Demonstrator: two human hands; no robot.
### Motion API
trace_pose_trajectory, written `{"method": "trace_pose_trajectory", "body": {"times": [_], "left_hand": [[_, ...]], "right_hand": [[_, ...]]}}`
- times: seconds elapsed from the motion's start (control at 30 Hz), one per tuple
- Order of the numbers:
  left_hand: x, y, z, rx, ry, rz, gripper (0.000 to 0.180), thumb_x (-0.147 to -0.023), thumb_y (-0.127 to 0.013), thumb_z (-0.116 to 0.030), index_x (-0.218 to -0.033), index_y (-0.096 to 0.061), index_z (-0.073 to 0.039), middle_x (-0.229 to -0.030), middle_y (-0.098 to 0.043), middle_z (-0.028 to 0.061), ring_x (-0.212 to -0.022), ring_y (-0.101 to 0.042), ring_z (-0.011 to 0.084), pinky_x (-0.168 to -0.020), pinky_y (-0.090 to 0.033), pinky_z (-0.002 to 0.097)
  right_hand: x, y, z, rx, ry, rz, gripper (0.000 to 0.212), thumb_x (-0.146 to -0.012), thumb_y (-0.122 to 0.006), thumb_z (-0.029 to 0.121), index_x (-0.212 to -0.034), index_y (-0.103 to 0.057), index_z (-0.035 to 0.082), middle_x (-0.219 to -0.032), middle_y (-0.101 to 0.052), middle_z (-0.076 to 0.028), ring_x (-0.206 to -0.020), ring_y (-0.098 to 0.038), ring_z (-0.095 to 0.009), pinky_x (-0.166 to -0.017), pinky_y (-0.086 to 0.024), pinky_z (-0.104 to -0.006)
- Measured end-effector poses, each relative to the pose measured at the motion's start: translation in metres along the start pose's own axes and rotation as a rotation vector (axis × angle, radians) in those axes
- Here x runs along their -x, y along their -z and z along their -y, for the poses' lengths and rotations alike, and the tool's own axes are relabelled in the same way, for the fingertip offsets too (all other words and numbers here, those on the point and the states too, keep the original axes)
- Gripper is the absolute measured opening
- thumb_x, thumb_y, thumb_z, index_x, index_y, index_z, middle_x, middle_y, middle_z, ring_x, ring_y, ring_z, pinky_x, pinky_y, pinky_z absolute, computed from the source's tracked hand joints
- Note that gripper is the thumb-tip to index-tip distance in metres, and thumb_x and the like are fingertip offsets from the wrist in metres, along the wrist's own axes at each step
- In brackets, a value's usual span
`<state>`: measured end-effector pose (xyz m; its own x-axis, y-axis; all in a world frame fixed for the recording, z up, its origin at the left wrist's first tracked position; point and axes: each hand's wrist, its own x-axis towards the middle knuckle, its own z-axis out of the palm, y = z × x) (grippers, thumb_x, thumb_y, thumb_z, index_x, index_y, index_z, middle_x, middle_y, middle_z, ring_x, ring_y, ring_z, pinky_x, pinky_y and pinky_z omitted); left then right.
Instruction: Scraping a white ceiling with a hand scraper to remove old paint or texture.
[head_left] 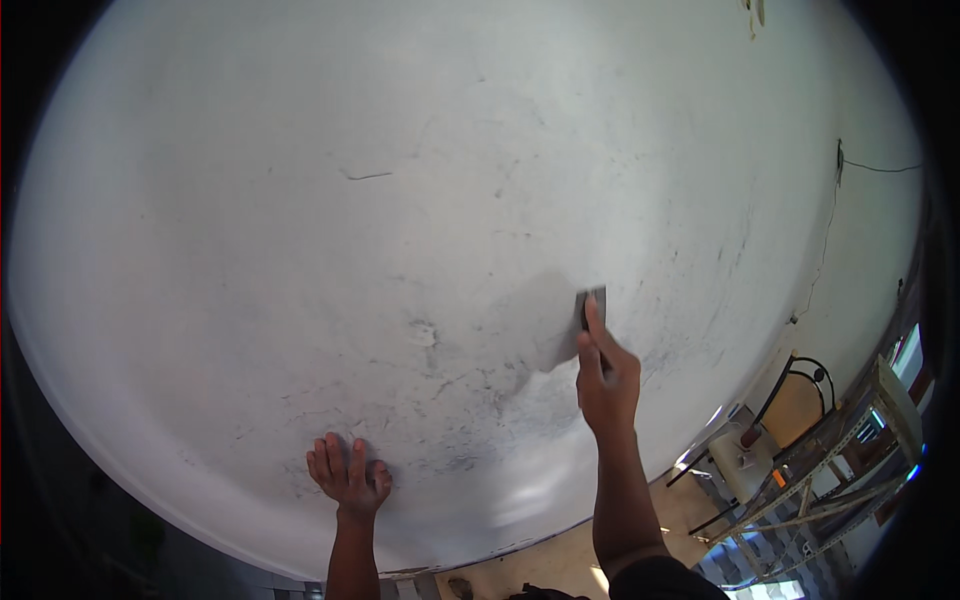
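A scuffed white wall fills most of the head view, with dark scratches and smudges across its lower middle. My right hand grips a putty knife, its dark flat blade pointing up against the wall. The fingers wrap the handle, and the index finger lies along it toward the blade. A grey shadow of hand and tool falls on the wall to the left. Lower left, my left hand rests on the wall with its fingers spread, holding nothing. A small chipped patch shows between the hands.
At the right, a chair with a tan backrest stands beside a metal frame or rack. A thin cable hangs on the side wall. The wall's bottom edge curves above a tan floor.
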<state>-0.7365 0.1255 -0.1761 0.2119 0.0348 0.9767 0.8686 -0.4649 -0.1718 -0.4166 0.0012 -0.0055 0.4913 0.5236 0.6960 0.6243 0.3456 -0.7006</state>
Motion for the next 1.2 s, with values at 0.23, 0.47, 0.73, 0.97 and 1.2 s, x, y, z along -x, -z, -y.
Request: {"method": "trace_pose_trajectory", "body": {"times": [0.23,0.47,0.73,0.97,1.2], "left_hand": [[0.001,0.006,0.000,-0.008,-0.024,0.028,0.051,-0.104,-0.043,-0.042,-0.141,-0.050,-0.007,-0.154,-0.040,0.0258,-0.144,-0.033,0.0449,-0.117,-0.024,0.0598],[-0.008,0.001,0.003,-0.002,-0.008,-0.003,0.053,-0.104,-0.043,-0.042,-0.143,-0.048,-0.007,-0.156,-0.036,0.0259,-0.146,-0.031,0.0453,-0.117,-0.021,0.0600],[-0.004,0.004,-0.026,0.044,0.130,0.147,0.064,-0.103,-0.044,-0.046,-0.153,-0.034,-0.006,-0.163,-0.020,0.0267,-0.152,-0.014,0.0451,-0.119,-0.011,0.0627],[-0.005,0.012,-0.039,0.086,0.186,0.185,0.068,-0.103,-0.044,-0.046,-0.155,-0.031,-0.004,-0.163,-0.017,0.0272,-0.152,-0.012,0.0460,-0.119,-0.010,0.0629],[0.034,0.029,-0.046,0.049,0.227,0.344,0.070,-0.100,-0.051,-0.044,-0.155,-0.031,-0.004,-0.163,-0.016,0.0277,-0.150,-0.014,0.0491,-0.118,-0.016,0.0629]], "right_hand": [[0.068,-0.018,-0.046,-0.055,0.153,0.053,0.042,-0.101,-0.058,0.013,-0.141,-0.055,0.001,-0.083,-0.071,-0.015,-0.074,-0.055,-0.008,-0.074,-0.050,-0.0273],[-0.002,-0.001,0.006,-0.143,0.114,0.123,0.041,-0.104,-0.057,0.018,-0.141,-0.055,0.002,-0.079,-0.064,-0.011,-0.069,-0.047,-0.009,-0.069,-0.046,-0.0237],[0.036,-0.004,-0.055,-0.141,0.158,0.019,0.044,-0.103,-0.059,0.022,-0.143,-0.053,0.003,-0.073,-0.059,-0.002,-0.066,-0.040,-0.006,-0.060,-0.041,-0.0244],[0.077,-0.001,-0.094,-0.089,0.143,0.122,0.042,-0.101,-0.056,0.009,-0.144,-0.054,0.006,-0.103,-0.073,-0.020,-0.081,-0.062,-0.011,-0.080,-0.050,-0.0257],[0.040,0.010,-0.057,-0.234,0.001,0.255,0.042,-0.103,-0.055,0.012,-0.145,-0.052,0.007,-0.099,-0.071,-0.003,-0.069,-0.043,-0.006,-0.067,-0.043,-0.0215]]}}
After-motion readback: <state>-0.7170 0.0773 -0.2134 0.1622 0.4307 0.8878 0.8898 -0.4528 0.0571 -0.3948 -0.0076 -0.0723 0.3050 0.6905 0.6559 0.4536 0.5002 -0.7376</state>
